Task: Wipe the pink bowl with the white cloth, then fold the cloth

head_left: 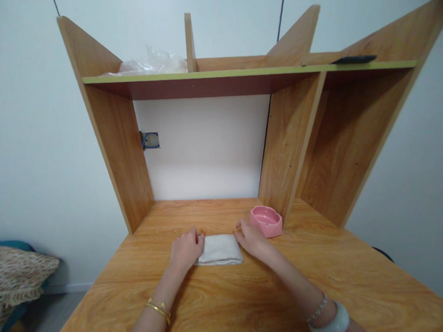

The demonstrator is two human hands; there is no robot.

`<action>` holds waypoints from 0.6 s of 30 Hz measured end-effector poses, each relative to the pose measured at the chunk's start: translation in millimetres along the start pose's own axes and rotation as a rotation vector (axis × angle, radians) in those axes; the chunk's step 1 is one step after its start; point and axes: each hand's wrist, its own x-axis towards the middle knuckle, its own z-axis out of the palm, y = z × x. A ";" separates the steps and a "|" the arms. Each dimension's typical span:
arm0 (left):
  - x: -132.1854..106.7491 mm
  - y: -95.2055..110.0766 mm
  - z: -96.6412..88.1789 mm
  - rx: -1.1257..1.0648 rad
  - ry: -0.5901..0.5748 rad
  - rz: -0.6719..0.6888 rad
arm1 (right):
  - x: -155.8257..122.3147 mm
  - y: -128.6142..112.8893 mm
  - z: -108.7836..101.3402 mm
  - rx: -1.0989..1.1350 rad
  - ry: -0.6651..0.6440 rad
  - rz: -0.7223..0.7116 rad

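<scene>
A folded white cloth lies flat on the wooden desk between my two hands. My left hand rests at its left edge, the fingers bent close together and the thumb against the far left corner. At the far right corner is my right hand, its thumb near the cloth edge and its forefinger raised apart from it. Just beyond the right hand sits a pink ashtray with a notched rim, by the foot of the upright panel.
A wooden shelf unit stands at the back of the desk. Clear plastic bags and a flat black object lie on the upper shelf. An uncovered wall socket box shows behind. Patterned fabric covers something at the left.
</scene>
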 end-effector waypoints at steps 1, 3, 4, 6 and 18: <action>0.0 -0.2 3.2 0.016 -0.027 -0.005 | -0.5 4.0 0.0 0.015 -0.041 0.022; -0.3 -0.6 8.1 0.029 -0.052 -0.009 | -1.3 8.9 3.8 0.051 -0.127 0.062; -0.5 -0.7 9.4 0.028 -0.054 -0.006 | -1.4 10.0 6.6 0.070 -0.162 0.077; -1.0 -0.5 10.0 0.030 -0.054 -0.001 | -1.3 10.4 11.4 0.092 -0.206 0.095; 1.0 -4.7 4.4 -0.023 0.016 -0.073 | -16.5 51.1 -49.5 -0.256 -0.142 0.133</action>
